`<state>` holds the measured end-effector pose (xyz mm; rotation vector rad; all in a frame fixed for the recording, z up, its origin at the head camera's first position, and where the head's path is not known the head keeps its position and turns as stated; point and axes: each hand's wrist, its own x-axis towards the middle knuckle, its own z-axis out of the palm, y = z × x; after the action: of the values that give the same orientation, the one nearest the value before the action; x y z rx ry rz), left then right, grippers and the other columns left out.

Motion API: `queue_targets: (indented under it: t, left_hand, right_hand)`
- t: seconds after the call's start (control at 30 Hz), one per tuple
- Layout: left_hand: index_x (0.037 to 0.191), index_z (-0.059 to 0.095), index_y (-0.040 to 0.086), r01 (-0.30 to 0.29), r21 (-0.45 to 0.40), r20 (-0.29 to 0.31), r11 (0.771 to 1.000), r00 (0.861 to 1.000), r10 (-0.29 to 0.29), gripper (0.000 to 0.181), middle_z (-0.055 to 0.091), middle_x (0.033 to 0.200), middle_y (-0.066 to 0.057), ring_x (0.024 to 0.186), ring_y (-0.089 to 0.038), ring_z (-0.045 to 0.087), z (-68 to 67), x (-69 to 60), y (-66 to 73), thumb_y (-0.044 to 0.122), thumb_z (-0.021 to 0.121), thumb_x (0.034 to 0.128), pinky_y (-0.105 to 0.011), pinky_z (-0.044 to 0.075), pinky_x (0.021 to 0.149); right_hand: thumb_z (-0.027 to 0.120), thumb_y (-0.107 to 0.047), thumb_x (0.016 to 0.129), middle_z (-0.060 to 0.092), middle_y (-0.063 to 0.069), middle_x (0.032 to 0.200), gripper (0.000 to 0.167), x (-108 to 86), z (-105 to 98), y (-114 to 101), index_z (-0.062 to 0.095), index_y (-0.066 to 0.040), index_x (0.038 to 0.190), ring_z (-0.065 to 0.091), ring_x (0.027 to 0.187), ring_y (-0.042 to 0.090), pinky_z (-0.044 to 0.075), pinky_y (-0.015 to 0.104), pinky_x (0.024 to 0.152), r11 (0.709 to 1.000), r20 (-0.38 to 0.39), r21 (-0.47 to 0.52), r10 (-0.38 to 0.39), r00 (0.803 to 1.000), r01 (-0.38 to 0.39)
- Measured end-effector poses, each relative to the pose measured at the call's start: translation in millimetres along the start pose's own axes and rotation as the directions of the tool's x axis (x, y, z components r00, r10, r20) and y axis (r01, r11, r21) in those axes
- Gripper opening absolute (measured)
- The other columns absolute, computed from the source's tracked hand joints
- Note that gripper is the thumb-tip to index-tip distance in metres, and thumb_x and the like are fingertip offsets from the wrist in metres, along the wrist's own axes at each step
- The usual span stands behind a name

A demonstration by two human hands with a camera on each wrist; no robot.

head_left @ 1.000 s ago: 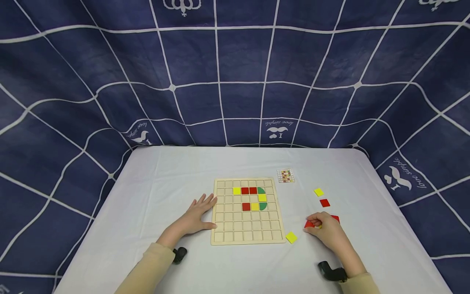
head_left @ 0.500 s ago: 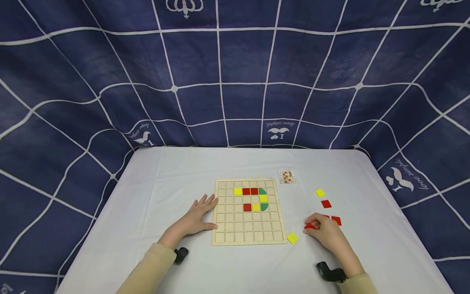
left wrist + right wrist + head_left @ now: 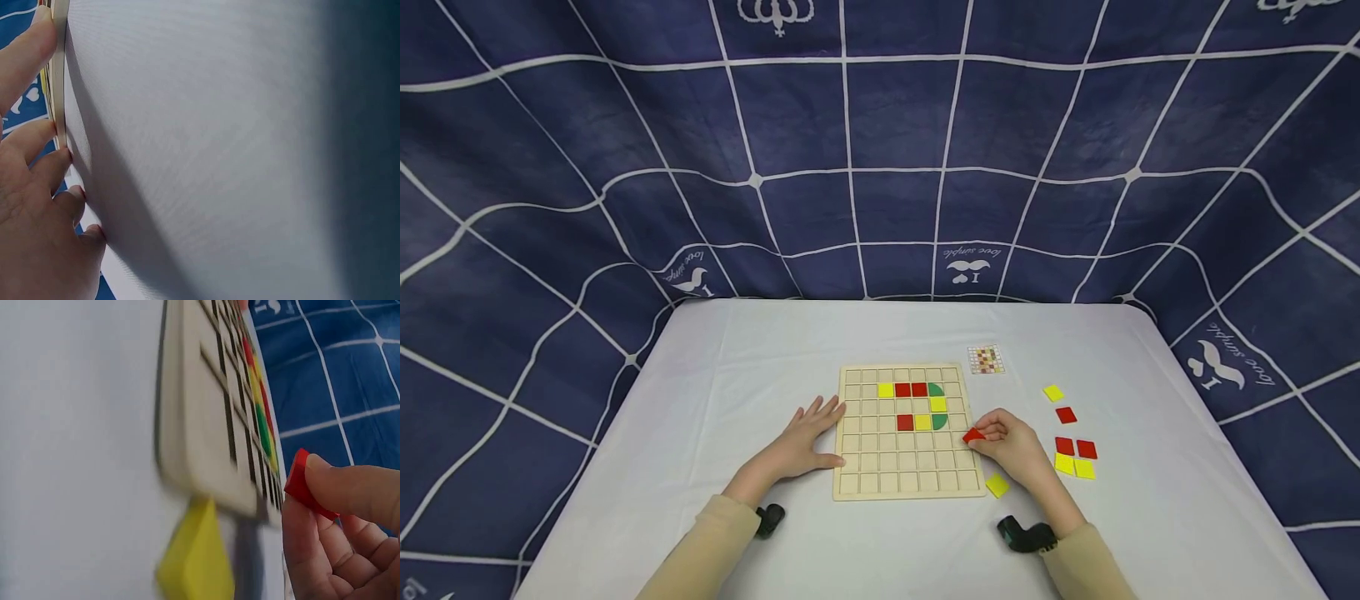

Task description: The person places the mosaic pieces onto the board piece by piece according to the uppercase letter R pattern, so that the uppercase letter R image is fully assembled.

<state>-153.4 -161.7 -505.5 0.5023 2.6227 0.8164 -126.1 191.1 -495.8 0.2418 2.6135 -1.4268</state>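
Held tile: a flat red square tile (image 3: 973, 435) at the right edge of the board in the head view; whether it touches the wood I cannot tell.
Right hand: the right hand (image 3: 1011, 442) pinches that tile, fingers (image 3: 320, 481) clamped on it, thumb against forefinger.
Left hand: the left hand (image 3: 805, 437) has its fingers spread apart, thumb and fingertips touching the board's left edge.
Board: a pale wooden gridded board (image 3: 880, 481) flat on the white cloth-covered tabletop (image 3: 760, 350).
Second row: a yellow square (image 3: 886, 391), two red squares (image 3: 902, 390) and a green quarter-round piece (image 3: 936, 389).
Third row: one yellow square (image 3: 937, 404) below the green piece.
Fourth row: red square (image 3: 905, 422), yellow square (image 3: 922, 422), second green quarter-round (image 3: 939, 422).
Near corner: a loose yellow square tile (image 3: 997, 486) just beside the board.
Right-hand spread: three red tiles (image 3: 1086, 450) and three yellow tiles (image 3: 1084, 469), well apart from the board.
Pattern card: a small printed grid card (image 3: 986, 359) near the board's far right corner.
Backdrop: dark blue cloth (image 3: 895, 208) with white lines.
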Motion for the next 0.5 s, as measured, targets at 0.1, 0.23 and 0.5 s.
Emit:
queue_targets:
  t: [0.1,0.23,0.5]
  left_hand:
    - [0.154,0.033,0.009,-0.001,-0.001,-0.001,1.0,1.0,0.001,0.091,0.02,0.164,-0.01,0.154,-0.035,0.006,-0.1,0.1,0.3,0.033,0.08,0.0805,-0.056,0.002,0.124]
    - [0.154,0.033,0.009,-0.001,0.001,-0.002,1.0,1.0,0.001,0.091,0.021,0.164,-0.01,0.154,-0.035,0.006,-0.2,0.4,0.5,0.033,0.08,0.0804,-0.056,0.002,0.124]
    - [0.154,0.034,0.009,0.008,-0.003,-0.008,1.0,1.0,-0.008,0.091,0.021,0.164,-0.011,0.154,-0.035,0.006,0.1,0.0,1.7,0.033,0.081,0.0792,-0.056,0.002,0.124]
  right_hand:
    - [0.082,-0.011,0.079,0.065,0.001,0.081,0.02,5.3,14,-10,0.066,-0.007,0.091,0.057,0.072,0.013,0.048,0.015,0.061,0.999,0.035,0.033,-0.041,0.999,0.04]
    - [0.082,-0.01,0.079,0.068,-0.001,0.08,0.017,12.1,33,-22,0.068,-0.008,0.088,0.058,0.07,0.011,0.049,0.017,0.061,0.993,0.067,0.07,-0.1,0.993,0.096]
    - [0.082,-0.012,0.079,0.07,-0.001,0.084,0.015,25.0,65,-41,0.072,-0.012,0.09,0.062,0.074,0.007,0.053,0.018,0.066,0.971,0.072,0.063,-0.236,0.969,0.231]
